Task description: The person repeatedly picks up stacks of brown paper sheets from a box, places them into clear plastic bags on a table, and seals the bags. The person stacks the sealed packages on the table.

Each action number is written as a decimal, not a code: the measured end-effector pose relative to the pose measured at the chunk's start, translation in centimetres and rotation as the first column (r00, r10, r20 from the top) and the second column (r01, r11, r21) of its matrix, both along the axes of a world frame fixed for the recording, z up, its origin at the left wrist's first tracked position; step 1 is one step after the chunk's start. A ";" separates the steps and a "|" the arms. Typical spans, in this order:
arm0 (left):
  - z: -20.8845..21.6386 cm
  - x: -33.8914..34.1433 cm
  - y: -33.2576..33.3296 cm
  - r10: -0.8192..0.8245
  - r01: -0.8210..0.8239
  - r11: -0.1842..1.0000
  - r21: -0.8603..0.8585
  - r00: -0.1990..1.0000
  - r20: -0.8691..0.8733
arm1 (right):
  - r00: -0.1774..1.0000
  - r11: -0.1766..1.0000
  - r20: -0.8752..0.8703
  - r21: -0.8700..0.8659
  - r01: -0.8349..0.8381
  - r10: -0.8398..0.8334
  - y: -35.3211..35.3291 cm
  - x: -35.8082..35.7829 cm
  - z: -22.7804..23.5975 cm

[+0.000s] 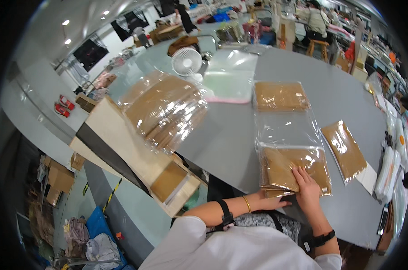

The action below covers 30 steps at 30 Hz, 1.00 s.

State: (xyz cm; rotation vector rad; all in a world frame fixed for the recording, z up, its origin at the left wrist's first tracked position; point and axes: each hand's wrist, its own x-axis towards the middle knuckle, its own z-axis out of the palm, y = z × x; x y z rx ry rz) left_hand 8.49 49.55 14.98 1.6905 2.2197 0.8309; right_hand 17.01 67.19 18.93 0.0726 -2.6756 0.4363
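In front of me on the grey table lies a stack of clear plastic packets (pixel 276 171) holding folded brown fabric. My right hand (pixel 306 186) rests on the top packet, its fingers stretched out flat against the shiny film. At the stack's near edge is my left hand (pixel 271 201), fingers pointing right, with some of them hidden under the packets' edge. Beyond the stack a similar brown packet (pixel 282 95) lies flat, with a stretch of clear film (pixel 287 128) between the two. Another brown packet (pixel 344 150) lies at a slant to the right, over a white card (pixel 368 177).
A big heap of bagged brown packets (pixel 163 108) sits at left, by a wooden board (pixel 118 135). A white fan (pixel 186 61) and a clear plastic sheet (pixel 228 76) are farther back. Rolled plastic bags (pixel 388 175) line the right edge. A person (pixel 318 21) sits far off.
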 end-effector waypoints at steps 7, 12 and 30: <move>-0.4 1.1 -0.4 0.099 -0.088 0.976 -0.200 0.994 0.049 | 0.999 0.971 -0.034 0.236 0.032 -0.025 0.8 -3.9 -1.2; 0.3 1.5 -1.3 0.088 -0.098 0.993 -0.064 0.985 -0.145 | 1.000 0.938 0.024 0.346 -0.018 0.011 1.0 -2.7 -2.5; 0.9 -0.4 -2.8 0.029 -0.048 0.997 -0.067 0.963 -0.269 | 0.994 0.976 0.070 0.206 0.069 -0.085 3.7 -14.5 -3.2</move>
